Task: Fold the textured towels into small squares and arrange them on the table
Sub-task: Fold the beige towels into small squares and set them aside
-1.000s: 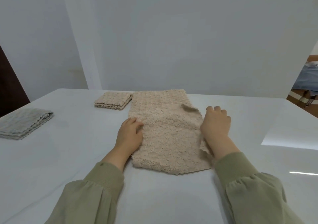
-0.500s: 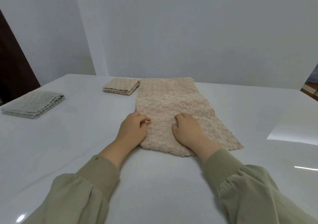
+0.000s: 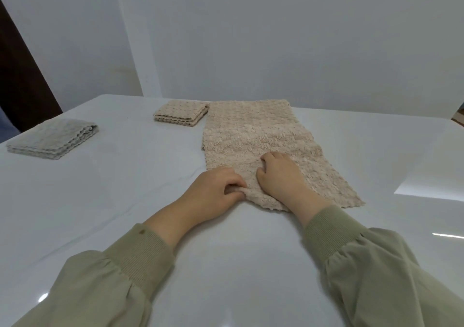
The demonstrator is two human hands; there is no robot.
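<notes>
A long beige textured towel (image 3: pixel 261 135) lies as a strip on the white table (image 3: pixel 125 201), running away from me. My left hand (image 3: pixel 213 191) pinches the towel's near left corner and lifts it slightly. My right hand (image 3: pixel 281 176) rests on the near part of the towel, fingers curled and pressing into the cloth. A beige towel folded into a small square (image 3: pixel 180 113) sits at the strip's far left corner. A grey folded towel (image 3: pixel 54 138) lies at the left side of the table.
White wall panels stand behind the table's far edge. A dark opening (image 3: pixel 22 80) shows at the left. Bright reflections lie on the tabletop at the right.
My left hand has closed on the towel's near left corner and bunched it up. My right hand has shifted slightly along the cloth. One second ago my right hand was at the towel's right edge.
</notes>
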